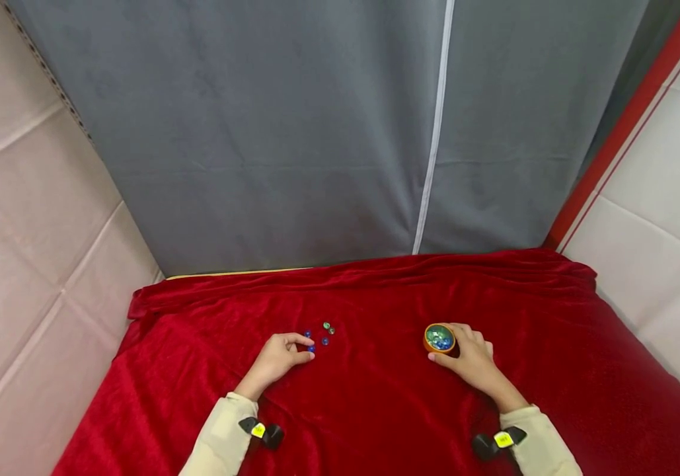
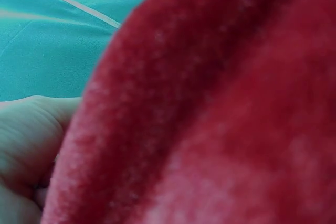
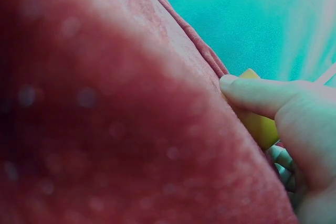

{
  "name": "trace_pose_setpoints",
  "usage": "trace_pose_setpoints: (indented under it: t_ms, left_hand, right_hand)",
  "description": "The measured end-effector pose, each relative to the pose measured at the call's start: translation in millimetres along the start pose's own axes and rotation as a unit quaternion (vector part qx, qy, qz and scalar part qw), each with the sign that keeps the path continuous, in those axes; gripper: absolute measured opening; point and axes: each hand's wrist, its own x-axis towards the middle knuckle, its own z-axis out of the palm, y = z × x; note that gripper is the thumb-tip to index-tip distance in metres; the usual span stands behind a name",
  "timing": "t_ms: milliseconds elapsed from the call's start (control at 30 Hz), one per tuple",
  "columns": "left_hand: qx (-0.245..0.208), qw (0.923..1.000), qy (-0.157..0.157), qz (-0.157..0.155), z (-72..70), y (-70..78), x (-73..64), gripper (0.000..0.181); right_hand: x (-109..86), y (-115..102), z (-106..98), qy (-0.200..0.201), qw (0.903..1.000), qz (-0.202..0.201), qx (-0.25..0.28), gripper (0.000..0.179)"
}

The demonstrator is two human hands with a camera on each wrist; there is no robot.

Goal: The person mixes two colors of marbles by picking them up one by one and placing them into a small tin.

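In the head view my left hand (image 1: pixel 279 357) has its thumb and forefinger closing on a blue marble (image 1: pixel 312 349) on the red cloth. Just beyond the fingertips lies another blue marble (image 1: pixel 307 334), with a third blue one (image 1: pixel 324 342) to its right. A green marble (image 1: pixel 326 325) and a clear greenish marble (image 1: pixel 332 330) sit slightly farther back. On the right, my right hand (image 1: pixel 472 355) grips a small round orange-yellow bowl (image 1: pixel 427 346) from its right side. Blue and green marbles (image 1: pixel 439 337) fill it. Folds of cloth hide the left fingertips in the left wrist view.
Red velvet cloth (image 1: pixel 375 396) covers the table, with loose folds and a bunched back edge. Behind it hangs a grey curtain (image 1: pixel 286 132). Pale panels stand at the left (image 1: pixel 30 231) and right (image 1: pixel 667 231).
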Motion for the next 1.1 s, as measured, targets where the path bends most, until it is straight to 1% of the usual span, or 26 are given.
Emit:
trace_pose_setpoints:
  t_ms: [233, 567, 867, 1100]
  left_hand:
    - [0.002, 1.0000, 0.005, -0.007, 1.1, -0.5, 2.3, 0.021]
    - [0.015, 0.9998, 0.010, 0.006, 1.2, -1.7, 3.9, 0.020]
    - [-0.002, 1.0000, 0.005, -0.001, 1.8, -1.2, 6.2, 0.020]
    - [-0.016, 0.9998, 0.004, -0.009, 0.2, -1.0, 3.2, 0.020]
  right_hand:
    - [0.0, 1.1, 0.2, -0.006, 1.0000, 0.004, 0.004, 0.066]
    - [0.8, -0.5, -0.3, -0.010, 0.9999, 0.003, 0.007, 0.066]
    - [-0.7, -1.2, -1.8, -0.003, 1.0000, 0.002, 0.005, 0.066]
    - [-0.6, -2.2, 0.2, 0.000, 1.0000, 0.002, 0.001, 0.067]
